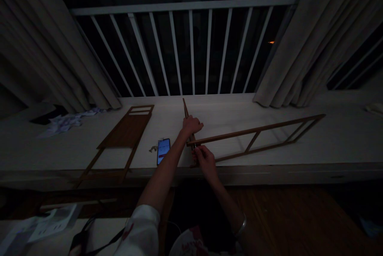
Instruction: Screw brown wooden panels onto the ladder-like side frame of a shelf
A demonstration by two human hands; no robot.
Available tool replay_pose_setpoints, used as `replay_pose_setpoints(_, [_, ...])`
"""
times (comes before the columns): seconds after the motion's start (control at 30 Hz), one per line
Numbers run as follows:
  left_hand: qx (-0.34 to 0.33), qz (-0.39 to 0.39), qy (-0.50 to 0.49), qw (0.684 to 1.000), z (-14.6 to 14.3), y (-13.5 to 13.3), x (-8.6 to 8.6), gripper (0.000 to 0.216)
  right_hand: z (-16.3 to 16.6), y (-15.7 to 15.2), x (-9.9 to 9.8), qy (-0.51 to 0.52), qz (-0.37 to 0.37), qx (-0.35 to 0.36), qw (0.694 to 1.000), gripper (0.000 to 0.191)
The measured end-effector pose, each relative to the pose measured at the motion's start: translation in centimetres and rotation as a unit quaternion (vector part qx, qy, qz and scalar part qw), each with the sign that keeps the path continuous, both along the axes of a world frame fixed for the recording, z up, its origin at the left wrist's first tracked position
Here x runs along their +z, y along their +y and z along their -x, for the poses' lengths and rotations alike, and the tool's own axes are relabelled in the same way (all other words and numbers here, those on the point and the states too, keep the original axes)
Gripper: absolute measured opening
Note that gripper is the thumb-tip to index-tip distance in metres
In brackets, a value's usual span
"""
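On the wide pale window ledge (269,106), my left hand (192,124) is closed around a thin upright wooden piece (185,108) where it meets a long wooden ladder-like frame (257,138) lying to the right. My right hand (204,157) pinches a small tool or fastener at that same joint; what it holds is too small and dark to name.
A second wooden frame with a solid panel (125,132) lies on the ledge at left. A lit phone (163,150) and small metal bits (153,149) lie beside my left arm. Crumpled paper (67,122) sits far left. White railing (185,48) and curtains (314,36) stand behind.
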State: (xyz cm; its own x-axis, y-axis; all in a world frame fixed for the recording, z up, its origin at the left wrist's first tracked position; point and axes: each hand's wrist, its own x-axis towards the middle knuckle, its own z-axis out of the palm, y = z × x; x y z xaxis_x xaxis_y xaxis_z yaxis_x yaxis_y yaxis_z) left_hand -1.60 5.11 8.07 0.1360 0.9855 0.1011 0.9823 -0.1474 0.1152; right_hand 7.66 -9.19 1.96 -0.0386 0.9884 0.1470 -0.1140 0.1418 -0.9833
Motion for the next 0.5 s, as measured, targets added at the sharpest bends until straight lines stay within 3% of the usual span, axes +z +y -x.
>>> replay_pose_setpoints(0.1, [-0.001, 0.004, -0.001, 1.000, 0.0, 0.0, 0.0, 0.049, 0.1, 0.0, 0.1, 0.020, 0.023, -0.026, 0.999, 0.027])
replay_pose_setpoints(0.27, [-0.001, 0.008, -0.001, 1.000, 0.0, 0.0, 0.0, 0.047, -0.1, -0.2, 0.1, -0.009, 0.025, -0.148, 0.989, 0.031])
replay_pose_setpoints(0.37, [0.002, 0.008, -0.002, 1.000, 0.0, 0.1, -0.2, 0.046, 0.1, -0.5, 0.0, -0.014, 0.036, -0.118, 0.992, 0.040])
replay_pose_setpoints(0.5, [-0.001, 0.010, -0.005, 1.000, 0.0, 0.3, -0.3, 0.045, 0.9, -1.1, 0.1, 0.079, 0.137, -0.034, 0.987, 0.042])
